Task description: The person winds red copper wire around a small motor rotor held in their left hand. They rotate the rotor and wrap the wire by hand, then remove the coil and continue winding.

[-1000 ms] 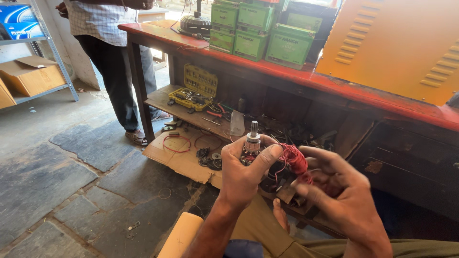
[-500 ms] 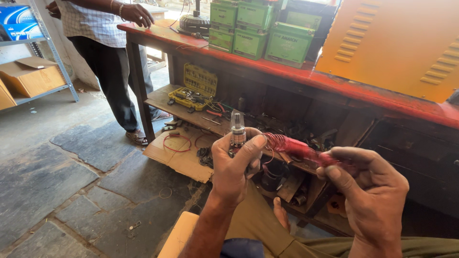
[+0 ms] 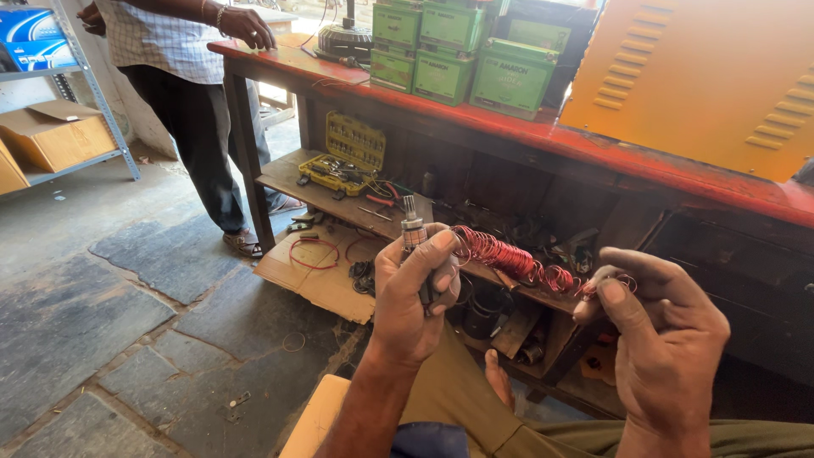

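Observation:
My left hand grips a small motor rotor with its metal shaft pointing up. A curly coil of red copper wire stretches from the rotor across to my right hand, which pinches the wire's far end between thumb and fingers. Both hands are held in front of my knees, before the lower shelf of the workbench.
A red-topped wooden workbench carries several green boxes and an orange metal case. A yellow tool case sits on the lower shelf. Another person stands at the bench's left end. Cardboard lies on the stone floor.
My hands have drawn apart, the right moving rightward, and the bunched red wire has been pulled out into a long stretched coil. The rotor stays in my left hand.

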